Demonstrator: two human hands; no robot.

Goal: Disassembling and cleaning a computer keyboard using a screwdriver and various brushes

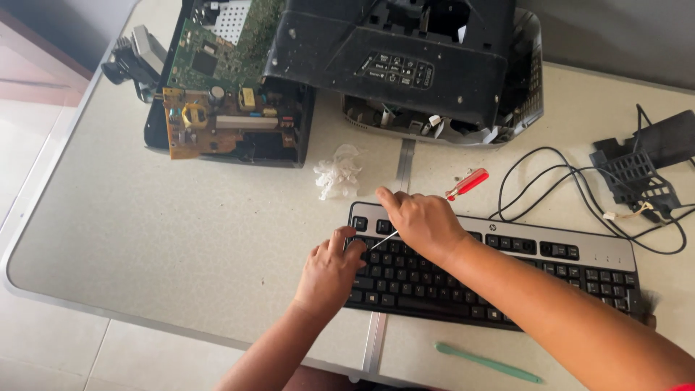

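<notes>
Left hand: rests palm down on the left end of the keyboard; fingers bent, tips pressing the keys; grips nothing.
Right hand: closed around a thin metal tool, knuckles up, crossing over the keyboard's upper left part.
Tool: slim shaft shows below the right hand, slanting down-left; its tip meets the keys just beside the left hand's fingertips. Handle hidden in the fist.
Keyboard: black keys, silver frame; lies flat under both hands, near the table's front edge.
Screwdriver: red handle; just beyond the right hand, on the table.
Plastic wad: crumpled, clear; beyond the left hand.
Pry stick: green, flat; nearer the person than the keyboard, under the right forearm.
Cables: black loops; right of the right hand.
Circuit boards: green and tan, in an open black case; far beyond the left hand.
Printer shell: black, tilted; far beyond the right hand.
Black part: ribbed plastic; far right.
</notes>
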